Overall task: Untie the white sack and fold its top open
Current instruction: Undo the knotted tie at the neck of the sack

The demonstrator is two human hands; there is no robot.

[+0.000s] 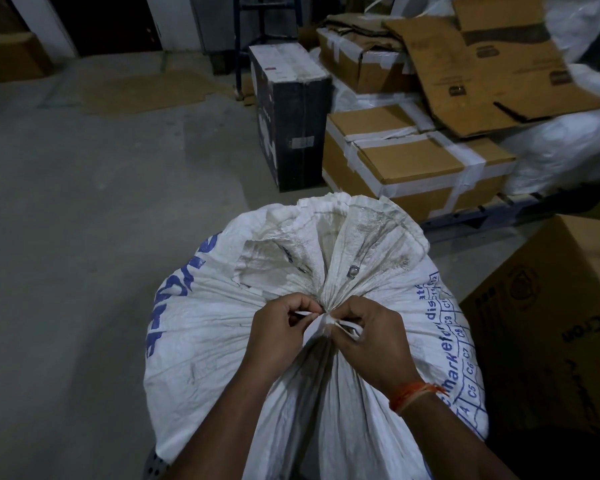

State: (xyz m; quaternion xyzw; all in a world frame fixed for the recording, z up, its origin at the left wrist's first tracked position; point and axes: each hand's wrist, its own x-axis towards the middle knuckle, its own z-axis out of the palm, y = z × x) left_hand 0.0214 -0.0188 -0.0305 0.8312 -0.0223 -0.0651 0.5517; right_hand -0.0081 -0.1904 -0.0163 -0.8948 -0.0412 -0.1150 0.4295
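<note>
Pinching the tie (326,322) at the sack (201,327) neck, both hands, left (281,327) and right (368,336), work it; knot unopened, top unfolded.

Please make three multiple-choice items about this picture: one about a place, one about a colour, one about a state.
1. Where does the black box stand?
A. on the sack
B. on the floor beyond the sack
C. in a hand

2. What colour is the print on the white sack?
A. red
B. green
C. blue

3. How is the sack's neck?
A. still bunched and tied
B. folded open
C. cut off

Answers:
1 B, it stands on the floor past the sack.
2 C, the letters are blue.
3 A, the left hand and right hand pinch the tie.
</note>
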